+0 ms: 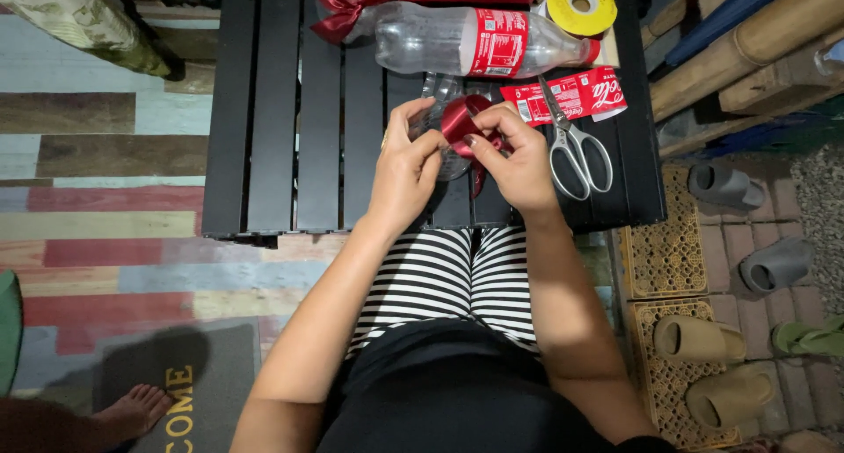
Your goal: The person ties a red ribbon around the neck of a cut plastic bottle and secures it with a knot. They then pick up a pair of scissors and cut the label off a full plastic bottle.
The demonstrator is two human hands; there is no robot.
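- Both my hands pinch the red ribbon [463, 119] against a clear plastic piece [440, 97], frame centre: left hand [406, 167], right hand [520, 159].
- Ribbon looped, bow not finished.
- Scissors [573, 145] lie right, unused.

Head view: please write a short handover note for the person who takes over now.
Left hand: steadies a clear plastic bottle piece over the black slatted table.
Right hand: pinches a dark red satin ribbon against that piece.
Nearby: grey-handled scissors lie on a peeled red label; a whole clear plastic bottle and a yellow tape roll lie behind.
Done: ribbon looped on the piece.
Left: no finished bow visible yet.
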